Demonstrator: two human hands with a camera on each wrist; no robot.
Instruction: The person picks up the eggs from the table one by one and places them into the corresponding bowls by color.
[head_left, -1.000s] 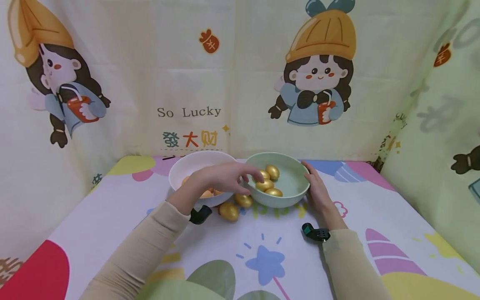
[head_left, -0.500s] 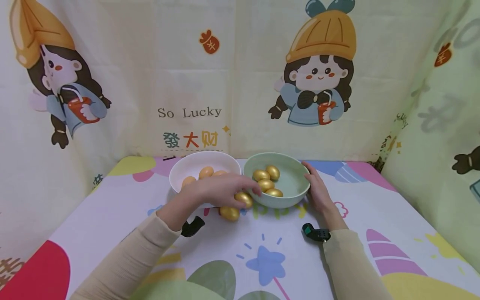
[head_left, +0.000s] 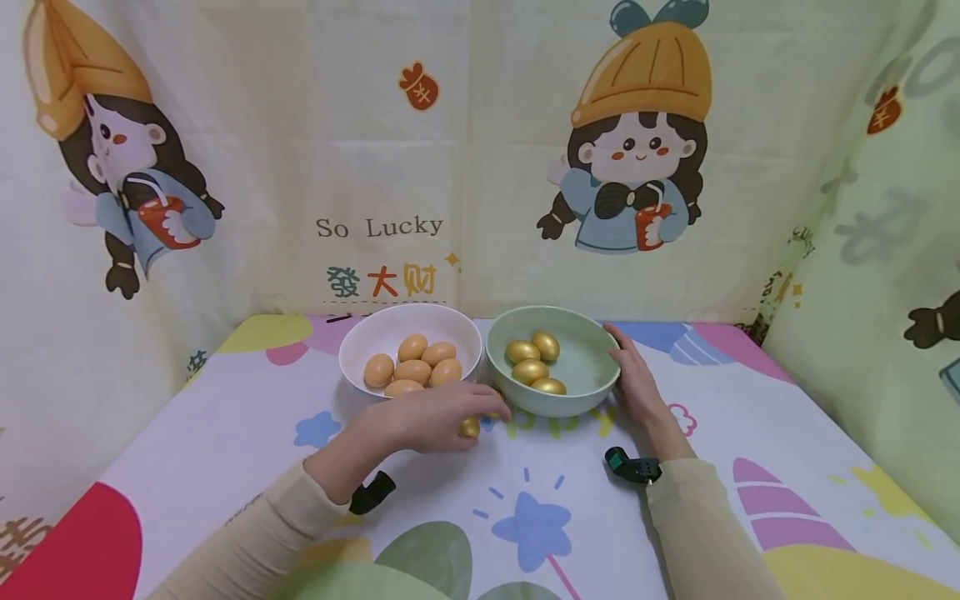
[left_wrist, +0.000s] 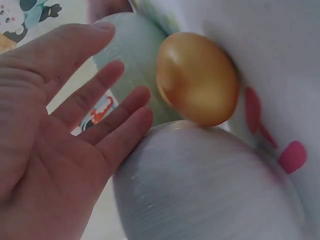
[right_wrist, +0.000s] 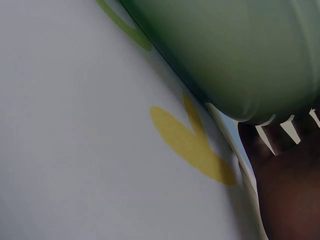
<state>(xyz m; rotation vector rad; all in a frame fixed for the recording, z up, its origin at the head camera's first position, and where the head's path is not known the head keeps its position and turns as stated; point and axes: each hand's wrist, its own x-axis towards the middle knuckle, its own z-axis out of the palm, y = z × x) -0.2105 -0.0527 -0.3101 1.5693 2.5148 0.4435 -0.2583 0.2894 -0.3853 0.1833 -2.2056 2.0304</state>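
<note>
My left hand (head_left: pixel 438 417) hovers palm down just in front of the white bowl (head_left: pixel 348 367), its fingers over a golden egg (head_left: pixel 469 428) on the table, which they partly hide. In the left wrist view the fingers are spread and relaxed, apart from the golden egg (left_wrist: pixel 197 77). My right hand (head_left: pixel 637 379) holds the green bowl (head_left: pixel 592 350) by its right side, fingers against the outer wall. Several golden eggs (head_left: pixel 530 371) lie in the left part of that bowl. The white bowl contains several brown eggs (head_left: pixel 412 372).
The bowls stand side by side near the back edge of a table with a patterned cloth (head_left: pixel 585 500). A printed curtain (head_left: pixel 495 167) hangs close behind them. Black wrist straps (head_left: pixel 632 467) sit on both wrists.
My left hand has drawn back from over the green bowl, down and toward me, to the golden eggs on the table. The right hand and both bowls have stayed in place.
</note>
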